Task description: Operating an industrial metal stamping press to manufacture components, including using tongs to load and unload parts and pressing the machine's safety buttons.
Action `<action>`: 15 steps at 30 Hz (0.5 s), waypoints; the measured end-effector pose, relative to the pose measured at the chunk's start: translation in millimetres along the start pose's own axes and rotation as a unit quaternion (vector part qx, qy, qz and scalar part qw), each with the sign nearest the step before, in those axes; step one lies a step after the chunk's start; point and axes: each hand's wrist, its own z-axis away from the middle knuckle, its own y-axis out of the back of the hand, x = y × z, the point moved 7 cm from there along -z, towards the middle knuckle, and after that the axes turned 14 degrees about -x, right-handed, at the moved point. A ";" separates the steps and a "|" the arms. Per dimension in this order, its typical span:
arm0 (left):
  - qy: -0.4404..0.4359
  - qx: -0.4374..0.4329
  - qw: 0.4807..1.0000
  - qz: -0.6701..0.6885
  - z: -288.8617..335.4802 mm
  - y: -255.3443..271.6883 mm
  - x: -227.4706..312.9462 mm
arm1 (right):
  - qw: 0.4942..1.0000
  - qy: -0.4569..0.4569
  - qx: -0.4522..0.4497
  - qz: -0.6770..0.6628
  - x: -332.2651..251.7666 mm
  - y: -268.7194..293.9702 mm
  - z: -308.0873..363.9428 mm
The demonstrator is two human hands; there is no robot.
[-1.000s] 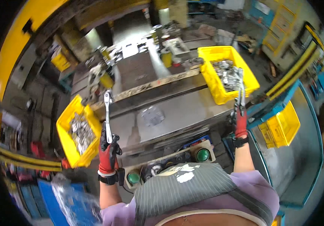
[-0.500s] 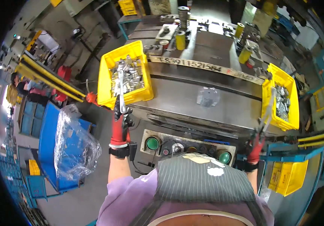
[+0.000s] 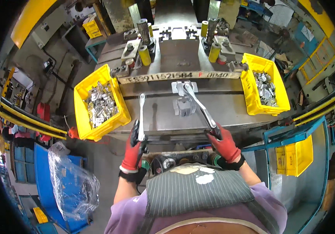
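Observation:
My left hand, in a red glove with black fingers, is closed round a long silver wrench-like tool. That tool points away from me, its rounded head over the machine bed. My right hand, gloved alike, grips a second wrench-like tool, slanting far and left. Its head meets a small bright metal plate with notched edges; whether the plate is lifted or resting, I cannot tell. Just nearer, a similar greyer metal piece shows on the steel bed.
Yellow bins of small metal parts flank the bed, one left and one right. Beyond it stand yellow posts and a die. A control panel lies close to my apron. Left is a blue cart with clear plastic film.
My right hand and its tool have swung left from the right bin to the middle of the bed. My left tool has left the left bin. The bright plate now shows; the view has turned.

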 end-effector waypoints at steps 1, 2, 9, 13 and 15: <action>0.032 0.005 0.999 0.003 3.7 -15.6 20.6 | 0.999 0.001 0.011 -0.041 -3.8 9.1 -6.5; 0.019 0.017 1.000 -0.002 7.8 -14.7 29.4 | 0.998 -0.004 -0.007 -0.059 -10.0 17.5 -23.6; -0.052 0.092 0.994 -0.025 42.6 14.9 72.8 | 0.993 0.094 0.070 0.018 -56.0 93.3 -190.2; -0.038 0.176 0.981 -0.074 105.3 44.0 137.0 | 0.983 -0.013 0.062 0.170 -48.8 111.6 -267.7; -0.073 0.294 0.942 -0.141 154.1 87.6 159.6 | 0.983 -0.001 0.058 0.175 -43.7 113.4 -288.7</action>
